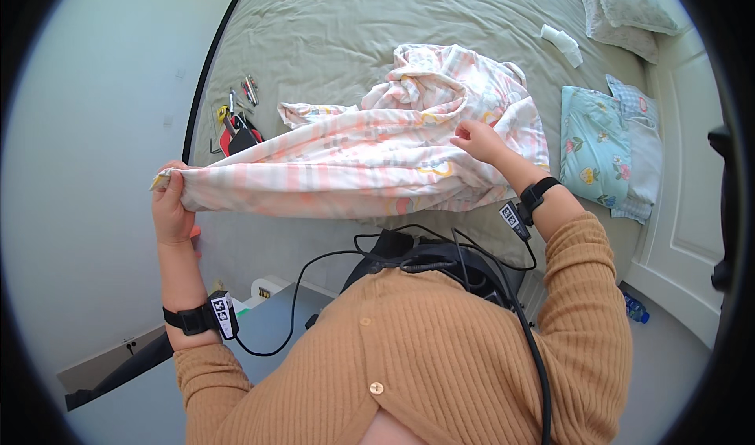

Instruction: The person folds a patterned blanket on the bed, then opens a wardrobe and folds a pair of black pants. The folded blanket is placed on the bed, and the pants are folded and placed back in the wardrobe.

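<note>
A large piece of bedding fabric (pixel 330 179), white with pink and grey checks and cartoon prints, lies bunched across the bed in front of me. At the left, my left hand (pixel 173 200) grips one gathered end, thumb on top, and the cloth stretches from it in a long fold towards the right. Over the right part of the fabric is my right hand (pixel 481 143), its fingers curled. Whether it pinches any cloth is hidden by the fingers. Behind it the fabric heaps into a crumpled mound with a loop of folds.
Pens (pixel 250 89) and a black-and-red pouch of tools (pixel 239 138) lie at left. Folded floral bedding (pixel 593 144), a white roll (pixel 561 44) and pillows (pixel 631 3) sit at right, by the white headboard (pixel 681 144). Black cables (pixel 298 291) cross my waist.
</note>
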Demonstrator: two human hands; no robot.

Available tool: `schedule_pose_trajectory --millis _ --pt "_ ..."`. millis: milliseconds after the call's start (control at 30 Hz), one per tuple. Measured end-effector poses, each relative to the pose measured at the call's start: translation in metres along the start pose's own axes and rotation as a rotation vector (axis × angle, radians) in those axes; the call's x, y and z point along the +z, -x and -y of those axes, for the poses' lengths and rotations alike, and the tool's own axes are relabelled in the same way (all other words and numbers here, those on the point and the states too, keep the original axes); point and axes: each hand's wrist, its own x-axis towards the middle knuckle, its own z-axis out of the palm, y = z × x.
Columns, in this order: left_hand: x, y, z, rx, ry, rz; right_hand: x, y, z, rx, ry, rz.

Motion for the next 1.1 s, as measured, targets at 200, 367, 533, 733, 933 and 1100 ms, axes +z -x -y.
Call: schedule_pose_trajectory --millis 200,367,533,733,933,1100 --pt "0.000 0.007 -0.001 0.000 -0.066 -0.023 0.029 0.007 0.000 -0.181 0.013 0.075" --pt "-0.002 0.009 -0.010 -0.004 -0.046 0.025 0.062 0.005 0.010 -0.209 0.170 0.098" --pt "-0.005 0.012 -0.016 0.015 -0.046 0.069 0.094 -0.003 0.010 -0.253 0.199 -0.124" --pt "-0.011 0.011 -0.013 0.001 -0.046 0.077 0.082 -0.016 -0.018 -0.296 0.133 -0.172" --pt "-0.017 0.014 -0.010 -0.035 -0.029 0.071 0.062 -0.037 -0.025 0.063 -0.351 -0.137" --pt "-0.015 0.015 -0.012 -0.044 -0.030 0.092 0.056 -0.068 -0.030 -0.115 -0.117 -0.280"
